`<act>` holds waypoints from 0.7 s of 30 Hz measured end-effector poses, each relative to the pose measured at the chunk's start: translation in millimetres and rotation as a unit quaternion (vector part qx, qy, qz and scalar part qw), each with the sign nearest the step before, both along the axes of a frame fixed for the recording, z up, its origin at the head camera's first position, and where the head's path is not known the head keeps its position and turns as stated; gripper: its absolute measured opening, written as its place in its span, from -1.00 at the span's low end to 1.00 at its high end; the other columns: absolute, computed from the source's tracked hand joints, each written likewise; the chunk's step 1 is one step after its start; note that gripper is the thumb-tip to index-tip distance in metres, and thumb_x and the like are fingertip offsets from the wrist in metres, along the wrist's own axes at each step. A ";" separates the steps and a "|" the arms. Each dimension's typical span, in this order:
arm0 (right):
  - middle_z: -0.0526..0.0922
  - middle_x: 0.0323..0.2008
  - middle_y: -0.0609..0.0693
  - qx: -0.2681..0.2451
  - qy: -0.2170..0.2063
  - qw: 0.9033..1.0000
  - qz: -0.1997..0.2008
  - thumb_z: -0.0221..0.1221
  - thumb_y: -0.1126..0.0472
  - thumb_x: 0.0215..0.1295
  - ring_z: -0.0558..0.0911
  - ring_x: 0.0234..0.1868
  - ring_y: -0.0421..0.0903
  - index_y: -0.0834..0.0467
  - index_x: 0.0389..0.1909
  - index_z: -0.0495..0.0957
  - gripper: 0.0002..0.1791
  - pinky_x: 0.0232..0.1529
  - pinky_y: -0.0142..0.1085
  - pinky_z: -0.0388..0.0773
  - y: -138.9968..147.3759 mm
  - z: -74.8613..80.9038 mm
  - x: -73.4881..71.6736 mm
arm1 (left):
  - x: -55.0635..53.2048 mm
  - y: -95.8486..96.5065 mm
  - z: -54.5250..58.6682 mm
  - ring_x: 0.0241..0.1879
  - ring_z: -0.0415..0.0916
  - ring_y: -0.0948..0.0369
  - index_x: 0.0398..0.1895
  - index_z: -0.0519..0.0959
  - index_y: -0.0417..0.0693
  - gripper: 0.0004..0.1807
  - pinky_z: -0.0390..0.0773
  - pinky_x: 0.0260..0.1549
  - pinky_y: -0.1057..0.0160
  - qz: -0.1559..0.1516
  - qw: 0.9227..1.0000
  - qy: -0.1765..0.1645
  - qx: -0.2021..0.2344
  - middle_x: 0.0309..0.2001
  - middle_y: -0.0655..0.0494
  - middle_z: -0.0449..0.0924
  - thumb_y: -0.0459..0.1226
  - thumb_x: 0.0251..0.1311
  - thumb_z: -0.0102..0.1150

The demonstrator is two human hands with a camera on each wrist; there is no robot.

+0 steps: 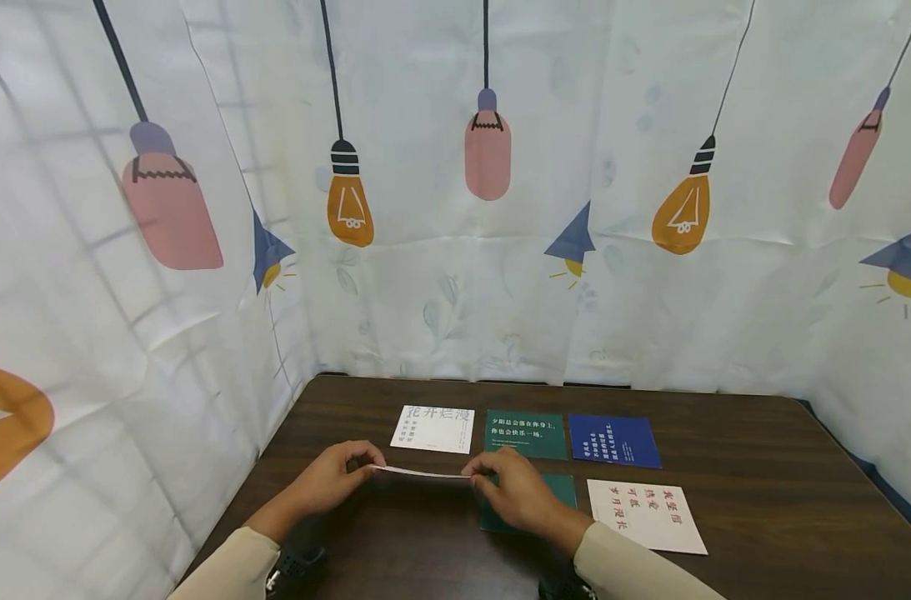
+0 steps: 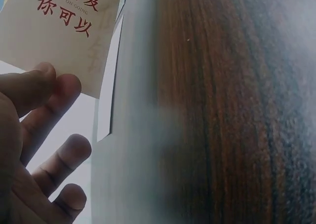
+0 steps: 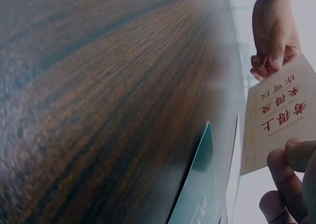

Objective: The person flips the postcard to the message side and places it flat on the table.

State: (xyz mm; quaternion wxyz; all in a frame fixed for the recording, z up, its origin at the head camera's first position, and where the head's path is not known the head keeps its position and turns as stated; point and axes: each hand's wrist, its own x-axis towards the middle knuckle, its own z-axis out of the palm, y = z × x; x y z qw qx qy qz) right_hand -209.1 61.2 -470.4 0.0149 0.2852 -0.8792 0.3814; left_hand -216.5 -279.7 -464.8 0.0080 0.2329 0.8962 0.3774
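Observation:
Between both hands a cream card with red Chinese lettering (image 3: 279, 108) is held above the table, seen almost edge-on in the head view. My left hand (image 1: 333, 477) pinches its left end between thumb and forefinger, the other fingers loosely bent. At the opposite end my right hand (image 1: 517, 490) pinches it the same way. Beneath the right hand lies a green card (image 1: 560, 490), partly covered by that hand. Just beyond the held card, a white card with grey lettering (image 1: 432, 428) lies flat on the table.
Also on the dark wooden table (image 1: 770, 467) are another green card (image 1: 526, 434), a blue card (image 1: 614, 440) and a pale card with red lettering (image 1: 646, 515) at right. A white curtain printed with lamps (image 1: 440, 308) hangs behind and along the left side.

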 end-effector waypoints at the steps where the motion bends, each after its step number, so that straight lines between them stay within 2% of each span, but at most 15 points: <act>1: 0.63 -0.22 -0.32 0.001 0.000 1.000 0.000 0.26 0.18 0.45 0.54 -0.14 -0.19 -0.09 -0.12 0.72 -0.88 -0.13 -0.22 0.55 -0.1 -0.4 0.3 | 0.1 -0.3 -0.5 -0.09 0.55 0.28 -0.19 0.66 0.19 -0.91 0.56 -0.09 0.14 0.002 1.000 0.005 -0.003 -0.14 0.32 0.63 -0.26 0.43 0.23; 4: 0.63 -0.21 -0.31 0.003 -0.003 1.000 0.001 0.28 0.19 0.44 0.54 -0.14 -0.18 -0.11 -0.13 0.72 -0.88 -0.12 -0.22 0.55 -0.3 -1.5 1.0 | 0.3 -1.4 -1.5 -0.07 0.56 0.26 -0.21 0.66 0.23 -0.85 0.57 -0.09 0.12 0.003 1.000 0.013 -0.007 -0.14 0.35 0.63 -0.31 0.39 0.27; 10: 0.62 -0.22 -0.33 0.008 -0.014 1.000 0.006 0.30 0.20 0.41 0.53 -0.14 -0.19 -0.12 -0.13 0.73 -0.85 -0.10 -0.23 0.55 -0.1 -3.0 2.0 | 0.7 -2.2 -1.6 -0.04 0.56 0.21 -0.20 0.67 0.23 -0.82 0.55 -0.09 0.11 0.007 1.000 0.000 -0.018 -0.11 0.35 0.63 -0.34 0.39 0.25; 16: 0.67 -0.24 -0.30 0.008 -0.010 1.000 0.010 0.34 0.22 0.37 0.52 -0.11 -0.16 -0.12 -0.15 0.75 -0.85 -0.06 -0.21 0.54 -0.7 -5.2 1.4 | 1.3 -3.6 -3.3 -0.05 0.55 0.19 -0.20 0.71 0.23 -0.81 0.51 0.01 -0.10 0.018 0.999 0.009 -0.035 -0.15 0.40 0.62 -0.34 0.35 0.28; 21: 0.64 -0.27 -0.35 0.015 -0.012 1.000 0.014 0.35 0.23 0.36 0.49 -0.11 -0.22 -0.11 -0.15 0.76 -0.84 -0.05 -0.19 0.53 -1.7 -7.5 0.7 | 1.9 -3.3 -2.9 -0.02 0.56 0.15 -0.18 0.74 0.21 -0.81 0.50 0.03 -0.15 0.026 0.999 0.007 -0.036 -0.12 0.38 0.64 -0.33 0.36 0.25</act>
